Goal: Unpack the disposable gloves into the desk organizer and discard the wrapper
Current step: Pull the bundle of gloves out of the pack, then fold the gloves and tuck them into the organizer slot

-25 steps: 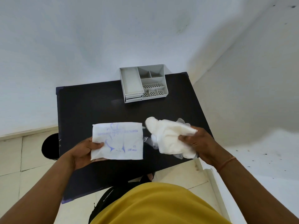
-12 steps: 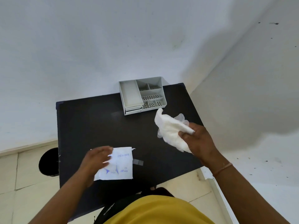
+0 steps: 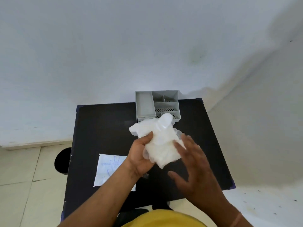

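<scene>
A bundle of translucent white disposable gloves (image 3: 159, 140) is held above the middle of the black desk (image 3: 105, 125). My left hand (image 3: 141, 154) grips the bundle from the left and underneath. On the bundle's right side rests my right hand (image 3: 191, 163), fingers spread, fingertips touching it. The empty white wrapper (image 3: 109, 167) with blue print lies flat on the desk at the near left, partly under my left forearm. The grey desk organizer (image 3: 144, 104) stands at the desk's far edge, its compartments empty; the gloves hide its front right corner.
White walls meet in a corner behind the desk. A round black bin (image 3: 62, 161) sits on the tiled floor just left of the desk. A dark bag (image 3: 131, 213) lies on the floor near my yellow shirt.
My left hand let go of the wrapper, which now lies on the desk, and moved right to take the gloves. My right hand has opened its grip and now rests against the bundle.
</scene>
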